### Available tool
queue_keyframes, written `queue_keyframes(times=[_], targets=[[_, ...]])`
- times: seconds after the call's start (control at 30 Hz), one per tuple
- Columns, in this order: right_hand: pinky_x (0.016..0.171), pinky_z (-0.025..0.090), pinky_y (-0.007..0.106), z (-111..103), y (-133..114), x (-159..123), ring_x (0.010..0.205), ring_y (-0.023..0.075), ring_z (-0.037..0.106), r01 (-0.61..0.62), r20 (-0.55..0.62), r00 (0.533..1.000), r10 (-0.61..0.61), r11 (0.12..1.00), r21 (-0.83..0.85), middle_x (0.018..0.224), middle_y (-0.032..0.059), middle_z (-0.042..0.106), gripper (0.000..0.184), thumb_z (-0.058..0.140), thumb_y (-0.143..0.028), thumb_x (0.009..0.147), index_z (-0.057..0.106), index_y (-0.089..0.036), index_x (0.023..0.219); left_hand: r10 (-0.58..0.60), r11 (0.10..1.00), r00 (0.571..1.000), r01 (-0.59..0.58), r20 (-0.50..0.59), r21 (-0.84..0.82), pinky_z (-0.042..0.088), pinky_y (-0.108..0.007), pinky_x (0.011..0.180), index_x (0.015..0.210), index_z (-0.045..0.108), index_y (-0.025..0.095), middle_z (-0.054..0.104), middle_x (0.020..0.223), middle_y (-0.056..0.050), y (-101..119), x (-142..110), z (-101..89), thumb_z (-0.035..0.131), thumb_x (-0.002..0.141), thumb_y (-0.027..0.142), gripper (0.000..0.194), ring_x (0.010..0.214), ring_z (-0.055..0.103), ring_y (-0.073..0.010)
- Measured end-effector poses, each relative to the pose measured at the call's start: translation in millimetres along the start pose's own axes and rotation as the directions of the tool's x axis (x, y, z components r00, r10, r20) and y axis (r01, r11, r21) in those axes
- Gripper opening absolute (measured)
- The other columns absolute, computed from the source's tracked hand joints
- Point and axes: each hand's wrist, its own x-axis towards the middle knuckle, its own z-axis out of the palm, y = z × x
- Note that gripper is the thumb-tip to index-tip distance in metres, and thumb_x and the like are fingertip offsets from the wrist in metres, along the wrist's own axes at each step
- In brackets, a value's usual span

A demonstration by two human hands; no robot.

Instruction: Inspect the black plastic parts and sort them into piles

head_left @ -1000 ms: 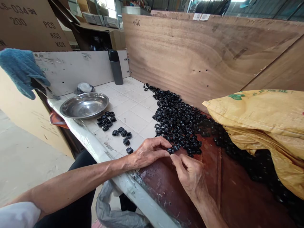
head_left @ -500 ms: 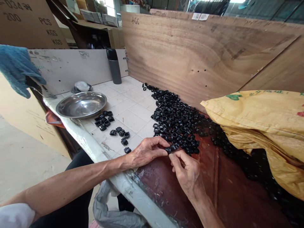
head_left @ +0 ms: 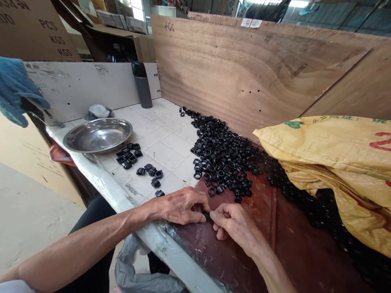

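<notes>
My left hand (head_left: 185, 206) is closed, thumb and fingers pinching a small black plastic ring (head_left: 208, 217) that is mostly hidden. The fingertips of my right hand (head_left: 229, 221) are pinched together at the other side of the same piece. Both hands are low over the reddish-brown sheet (head_left: 244, 244), close to the table's front edge. Just beyond them spreads a big heap of loose black plastic rings (head_left: 221, 152). To the left, several more black ring pieces (head_left: 152, 170) lie scattered on white tiles, and a small cluster (head_left: 128, 155) sits by the bowl.
A shallow steel bowl (head_left: 98, 135) stands at the left, with a dark flask (head_left: 142, 85) behind it. Plywood boards (head_left: 244, 73) wall the back. At the right a yellow woven sack (head_left: 330, 150) lies over more black pieces. A blue cloth (head_left: 21, 89) hangs far left.
Both hands have come down and nearer to me, away from the heap's edge. The black piece between them, plainer before, is now mostly covered by fingers. The view has shifted slightly right.
</notes>
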Motion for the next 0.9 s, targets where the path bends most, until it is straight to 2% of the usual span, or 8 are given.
queue_keyframes(times=[0.07,0.13,0.2,0.27,0.43,0.53,0.73,0.9], targets=[[0.054,0.047,0.027,-5,7,6,0.052,0.0169,0.061,0.058,-0.133,0.987,-0.088,0.976,-0.209,0.059,0.0003,0.064,0.025,0.062,-0.041,0.086,0.059,-0.021,0.071,-0.082,0.997,0.996,0.081,0.035,0.013,0.042,-0.021,0.058,0.085,0.071,0.017,0.067,0.077,0.0,2,2,0.8,0.076,0.083,0.039,0.023,0.065,0.06,-0.0114],[0.06,0.049,0.03,-5,14,14,0.061,0.019,0.062,0.162,-0.315,0.904,-0.289,0.913,-0.374,0.071,0.0029,0.066,0.014,0.061,-0.034,0.086,0.064,-0.021,0.086,-0.144,0.989,0.986,0.147,-0.083,0.031,0.041,-0.021,0.054,0.086,0.07,0.017,0.064,0.073,0.001,1,7,5.9,0.074,0.085,0.045,0.029,0.062,0.057,-0.0111],[0.067,0.052,0.033,-2,19,20,0.071,0.0197,0.064,0.279,-0.374,0.794,-0.48,0.833,-0.478,0.095,0.008,0.067,0.026,0.059,-0.028,0.086,0.066,-0.02,0.11,-0.127,0.985,0.959,0.152,-0.254,0.082,0.047,-0.023,0.063,0.102,0.069,0.018,0.066,0.084,-0.001,-5,14,13.3,0.068,0.09,0.04,0.025,0.071,0.061,-0.0132],[0.068,0.053,0.033,-4,22,22,0.073,0.0193,0.063,0.337,-0.369,0.736,-0.568,0.779,-0.529,0.105,0.0101,0.064,0.035,0.056,-0.024,0.087,0.063,-0.02,0.121,-0.053,0.979,0.939,0.117,-0.34,0.17,0.053,-0.028,0.079,0.118,0.065,0.019,0.067,0.101,-0.005,-13,20,20.2,0.065,0.092,0.031,0.028,0.087,0.064,-0.017],[0.079,0.053,0.041,-37,23,15,0.085,0.0269,0.063,0.032,-0.589,0.625,-0.513,0.77,-0.637,0.097,0.0101,0.062,0.024,0.066,-0.026,0.08,0.06,-0.02,0.103,-0.009,0.951,0.938,0.115,-0.345,0.287,0.054,-0.034,0.087,0.118,0.064,0.02,0.062,0.11,-0.007,-25,25,28.3,0.062,0.094,0.028,0.025,0.093,0.063,-0.0196],[0.09,0.051,0.05,-51,25,14,0.099,0.0343,0.061,-0.082,-0.584,0.645,-0.493,0.715,-0.695,0.105,0.0147,0.059,0.039,0.07,-0.032,0.08,0.058,-0.017,0.113,-0.011,0.934,0.938,0.134,-0.347,0.332,0.054,-0.032,0.079,0.109,0.066,0.019,0.06,0.103,-0.006,-26,25,29.7,0.063,0.094,0.029,0.018,0.083,0.061,-0.0179],[0.076,0.056,0.038,-29,29,25,0.072,0.0184,0.061,0.171,-0.455,0.713,-0.534,0.761,-0.626,0.112,0.0103,0.053,0.024,0.062,-0.027,0.089,0.057,-0.02,0.112,0.051,0.943,0.954,0.052,-0.296,0.329,0.053,-0.029,0.077,0.094,0.063,0.018,0.059,0.101,-0.006,-23,26,29.5,0.055,0.097,0.024,0.01,0.083,0.061,-0.0159],[0.069,0.055,0.035,-20,23,22,0.063,0.0146,0.057,0.156,-0.497,0.708,-0.501,0.798,-0.582,0.105,0.0054,0.051,0.024,0.073,-0.021,0.08,0.06,-0.022,0.1,0.067,0.944,0.944,0.045,-0.324,0.327,0.052,-0.029,0.076,0.098,0.058,0.018,0.063,0.098,-0.006,-22,23,29.3,0.053,0.091,0.014,0.009,0.082,0.061,-0.0162]])
